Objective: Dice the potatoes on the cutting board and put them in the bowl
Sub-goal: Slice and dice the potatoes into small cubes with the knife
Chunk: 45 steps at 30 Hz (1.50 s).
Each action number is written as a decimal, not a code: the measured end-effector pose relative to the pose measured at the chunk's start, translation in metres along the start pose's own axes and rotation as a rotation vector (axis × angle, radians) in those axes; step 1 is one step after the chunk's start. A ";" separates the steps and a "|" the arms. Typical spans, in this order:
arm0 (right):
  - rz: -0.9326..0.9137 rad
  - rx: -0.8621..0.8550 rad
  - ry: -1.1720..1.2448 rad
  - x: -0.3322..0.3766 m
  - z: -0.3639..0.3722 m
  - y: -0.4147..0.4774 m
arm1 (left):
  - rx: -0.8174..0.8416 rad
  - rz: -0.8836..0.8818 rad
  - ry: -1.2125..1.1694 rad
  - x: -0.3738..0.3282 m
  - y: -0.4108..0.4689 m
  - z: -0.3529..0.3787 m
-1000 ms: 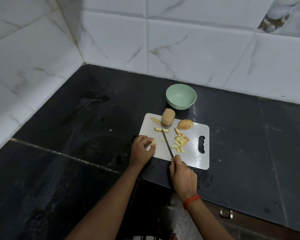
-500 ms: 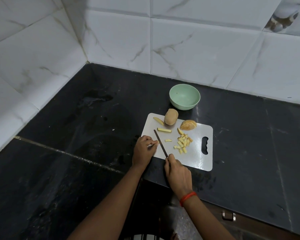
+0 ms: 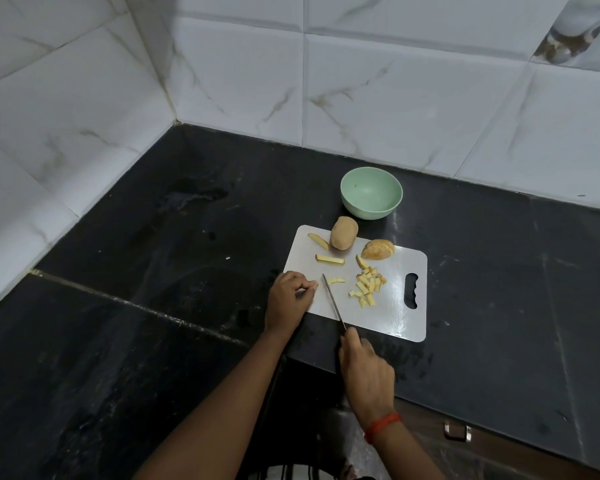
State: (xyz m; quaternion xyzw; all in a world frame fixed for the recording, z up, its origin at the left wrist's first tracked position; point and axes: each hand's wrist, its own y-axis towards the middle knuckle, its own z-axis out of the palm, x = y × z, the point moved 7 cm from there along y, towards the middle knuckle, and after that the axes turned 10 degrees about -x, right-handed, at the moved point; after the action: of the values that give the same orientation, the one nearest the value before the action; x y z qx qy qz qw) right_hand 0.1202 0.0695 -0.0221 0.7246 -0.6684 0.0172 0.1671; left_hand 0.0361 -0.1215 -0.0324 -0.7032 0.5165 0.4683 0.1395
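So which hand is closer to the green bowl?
Left. The left hand is at the board's near-left corner; the right hand, holding the knife, is farther from the bowl, off the board.

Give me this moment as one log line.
stage: dicing | right hand: holds knife | left hand: pinches potato piece | diced pile: on cutting board | bowl: empty

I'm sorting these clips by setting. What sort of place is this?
Most likely a home kitchen: a dark stone counter set into a corner of white marbled wall tiles, with a cutting board holding diced potato and a green bowl beside it.
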 end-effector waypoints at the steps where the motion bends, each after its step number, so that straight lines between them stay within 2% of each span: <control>1: 0.026 -0.019 0.017 -0.002 0.000 0.002 | -0.010 -0.004 -0.005 0.001 -0.001 -0.001; 3: 0.040 -0.042 0.056 0.000 0.000 0.011 | -0.018 0.008 -0.008 0.000 -0.002 -0.001; 10: -0.090 -0.062 0.122 0.021 0.010 0.025 | 0.005 0.046 -0.001 -0.002 -0.003 -0.002; 18: -0.060 -0.008 0.145 0.019 0.014 0.026 | 0.009 0.032 -0.022 0.000 0.000 -0.004; 30: -0.094 0.071 0.024 0.023 0.009 0.019 | -0.018 0.022 -0.007 -0.001 -0.001 -0.006; 38: 0.042 -0.120 0.099 -0.002 -0.009 0.022 | -0.012 -0.012 -0.024 0.000 0.001 -0.003; 42: 0.084 -0.282 0.257 -0.024 -0.029 0.051 | 0.073 -0.074 -0.073 0.005 0.006 0.001; 45: 0.122 -0.379 0.293 -0.047 -0.036 0.067 | 0.150 -0.021 0.020 0.000 0.011 0.010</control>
State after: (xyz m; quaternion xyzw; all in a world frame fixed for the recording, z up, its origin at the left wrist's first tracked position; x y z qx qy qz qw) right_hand 0.0574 0.1206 0.0152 0.6284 -0.6709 0.0065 0.3936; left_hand 0.0215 -0.1196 -0.0346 -0.7008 0.5441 0.4199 0.1913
